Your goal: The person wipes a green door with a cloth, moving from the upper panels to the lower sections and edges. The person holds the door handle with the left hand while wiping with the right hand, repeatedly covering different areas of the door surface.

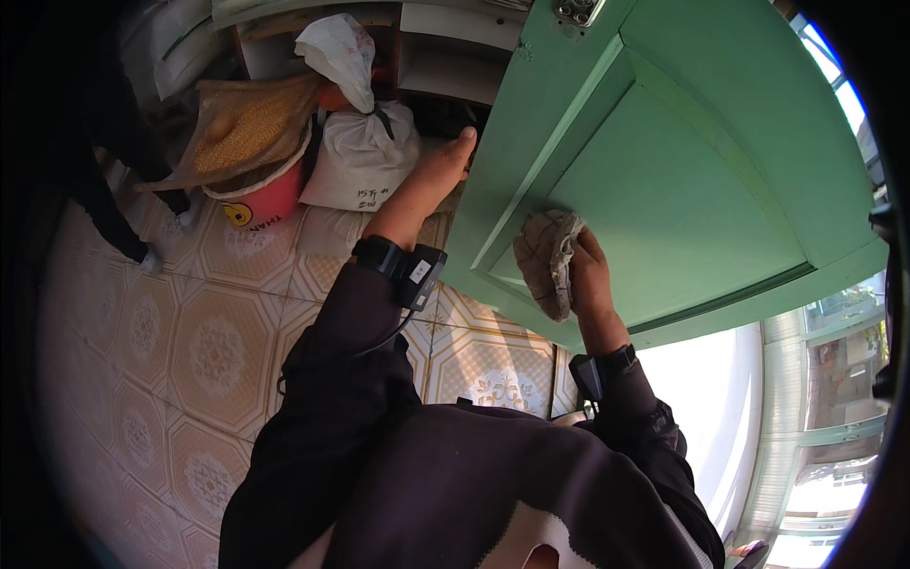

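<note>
A crumpled, greyish checked cloth (544, 263) is bunched in my right hand (590, 274), in front of the recessed lower panel of a green door (682, 192). The cloth seems to lie against the panel's left part. My left hand (435, 174) is at the door's left edge, its thumb pointing up and apart from the door's face. Most of its fingers are hidden, so its hold on the edge cannot be made out. Part of a metal lock fitting (579, 11) shows at the top of the door.
Left of the door stand a tied white sack (366, 156) with handwriting and a pink bucket (266, 199). A mesh bag of yellow kernels (249, 131) rests on the bucket. Behind is a shelf unit (455, 64). Another person's dark-clothed legs (106, 199) stand on the patterned tile floor (213, 355).
</note>
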`<state>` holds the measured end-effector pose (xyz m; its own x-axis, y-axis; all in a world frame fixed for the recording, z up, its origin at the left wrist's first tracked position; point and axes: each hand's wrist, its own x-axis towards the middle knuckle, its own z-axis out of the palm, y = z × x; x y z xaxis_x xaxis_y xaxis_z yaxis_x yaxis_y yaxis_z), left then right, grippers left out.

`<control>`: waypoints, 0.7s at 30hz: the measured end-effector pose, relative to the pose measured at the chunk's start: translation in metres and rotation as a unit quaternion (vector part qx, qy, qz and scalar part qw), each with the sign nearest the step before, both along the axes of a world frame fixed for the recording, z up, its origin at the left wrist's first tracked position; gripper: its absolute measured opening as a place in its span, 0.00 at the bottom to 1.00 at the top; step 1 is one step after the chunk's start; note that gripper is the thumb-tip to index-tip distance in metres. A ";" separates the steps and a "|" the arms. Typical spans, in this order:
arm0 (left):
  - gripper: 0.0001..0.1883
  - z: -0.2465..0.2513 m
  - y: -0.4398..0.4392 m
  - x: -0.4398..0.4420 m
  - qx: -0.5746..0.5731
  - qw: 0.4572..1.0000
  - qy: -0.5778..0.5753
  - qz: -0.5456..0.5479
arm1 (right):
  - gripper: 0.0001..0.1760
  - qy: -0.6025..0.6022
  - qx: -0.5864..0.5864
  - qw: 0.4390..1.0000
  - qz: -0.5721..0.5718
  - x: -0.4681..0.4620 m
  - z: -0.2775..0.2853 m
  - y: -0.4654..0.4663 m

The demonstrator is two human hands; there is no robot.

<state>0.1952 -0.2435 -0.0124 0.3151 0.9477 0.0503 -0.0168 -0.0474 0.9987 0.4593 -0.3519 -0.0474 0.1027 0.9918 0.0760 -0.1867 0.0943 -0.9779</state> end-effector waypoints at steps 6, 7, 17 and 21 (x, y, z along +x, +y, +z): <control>0.55 0.005 -0.011 -0.005 -0.045 0.998 0.035 0.000 | 0.25 -0.554 0.485 0.639 -0.223 -0.028 0.148 0.006; 0.56 0.005 -0.012 -0.007 -0.046 0.998 0.041 -0.004 | 0.26 -0.625 0.497 0.547 -0.252 -0.033 0.156 0.013; 0.58 0.014 0.013 0.001 0.022 0.991 -0.125 -0.052 | 0.27 -0.795 0.433 0.421 -0.057 -0.057 0.014 0.064; 0.57 0.016 0.015 0.011 0.026 0.995 -0.093 -0.016 | 0.28 -0.804 0.433 0.406 0.039 -0.058 -0.085 0.084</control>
